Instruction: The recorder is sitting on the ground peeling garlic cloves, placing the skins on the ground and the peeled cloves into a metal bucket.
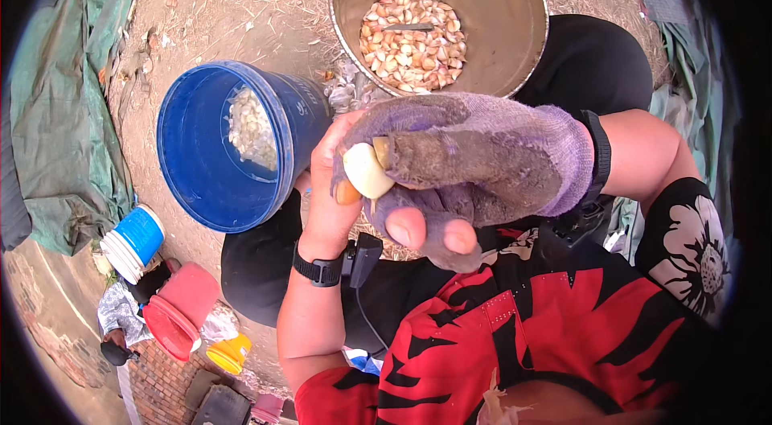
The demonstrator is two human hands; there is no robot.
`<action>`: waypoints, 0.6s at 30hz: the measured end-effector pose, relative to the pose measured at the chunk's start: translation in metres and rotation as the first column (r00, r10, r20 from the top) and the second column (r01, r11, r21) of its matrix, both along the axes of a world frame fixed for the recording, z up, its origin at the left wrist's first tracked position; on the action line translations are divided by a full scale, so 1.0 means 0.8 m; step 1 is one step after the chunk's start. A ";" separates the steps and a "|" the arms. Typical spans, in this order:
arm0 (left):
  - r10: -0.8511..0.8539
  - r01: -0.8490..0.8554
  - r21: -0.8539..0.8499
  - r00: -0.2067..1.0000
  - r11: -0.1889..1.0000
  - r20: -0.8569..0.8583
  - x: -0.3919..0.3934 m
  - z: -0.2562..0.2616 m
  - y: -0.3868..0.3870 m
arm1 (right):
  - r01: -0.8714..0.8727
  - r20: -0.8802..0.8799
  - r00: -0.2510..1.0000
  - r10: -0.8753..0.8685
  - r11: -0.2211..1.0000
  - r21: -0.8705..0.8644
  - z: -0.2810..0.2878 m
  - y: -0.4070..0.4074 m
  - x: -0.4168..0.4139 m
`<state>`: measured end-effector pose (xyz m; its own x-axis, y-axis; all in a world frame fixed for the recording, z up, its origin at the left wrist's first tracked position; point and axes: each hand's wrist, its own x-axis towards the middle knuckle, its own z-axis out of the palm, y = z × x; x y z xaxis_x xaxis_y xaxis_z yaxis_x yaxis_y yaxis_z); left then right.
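Observation:
My right hand [470, 165], in a dirty purple knit glove, pinches a peeled garlic clove [367, 171] between thumb and finger, whose tips look brownish. Two bare fingertips poke out of the worn glove. My left hand [329, 217], bare, is behind the gloved one; its fingers are mostly hidden, so what it grips cannot be made out. Beyond the hands, a large round tub [500, 9] contains unpeeled garlic cloves [413, 60] with a flat grey strip [409, 27] on top. A blue bucket [187, 153], tipped in view, holds peeled cloves [250, 129] left of my hands.
Garlic skins [350, 87] lie between tub and bucket. Lower left are a blue-and-white bucket [139, 238], red tubs [175, 322], a yellow bucket [229, 354] and another person [123, 316]. Green tarpaulin [66, 111] borders the left; more green sheeting [687, 63] edges the right.

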<state>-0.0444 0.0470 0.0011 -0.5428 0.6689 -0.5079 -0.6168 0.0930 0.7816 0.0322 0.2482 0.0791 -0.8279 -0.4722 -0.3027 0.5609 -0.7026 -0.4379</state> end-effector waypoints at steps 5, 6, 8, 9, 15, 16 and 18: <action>0.179 -0.191 0.141 0.979 0.971 0.097 -0.021 0.025 -0.015 | 0.100 -0.032 0.994 -0.101 0.995 -0.030 -0.041 -0.007 -0.019; 0.179 -0.193 0.164 0.979 0.967 0.097 -0.022 0.029 -0.017 | 0.114 -0.034 0.993 -0.112 0.992 0.057 -0.048 -0.009 -0.022; 0.184 -0.206 0.206 0.975 0.956 0.123 -0.022 0.033 -0.021 | 0.109 -0.064 0.993 -0.099 0.976 0.188 -0.062 -0.011 -0.028; 0.189 -0.220 0.226 0.970 0.949 0.150 -0.021 0.035 -0.024 | 0.107 -0.049 0.994 -0.097 0.957 0.269 -0.067 -0.013 -0.030; 0.191 -0.191 0.131 0.982 0.973 0.010 -0.011 0.038 -0.034 | 0.101 -0.138 0.989 -0.046 0.896 0.432 -0.082 -0.018 -0.034; 0.189 -0.186 0.094 0.982 0.978 -0.025 -0.010 0.038 -0.035 | 0.102 -0.154 0.988 -0.030 0.868 0.485 -0.083 -0.019 -0.035; 0.177 -0.174 0.050 0.982 0.983 -0.071 -0.009 0.036 -0.037 | 0.089 -0.178 0.984 0.002 0.861 0.501 -0.083 -0.019 -0.036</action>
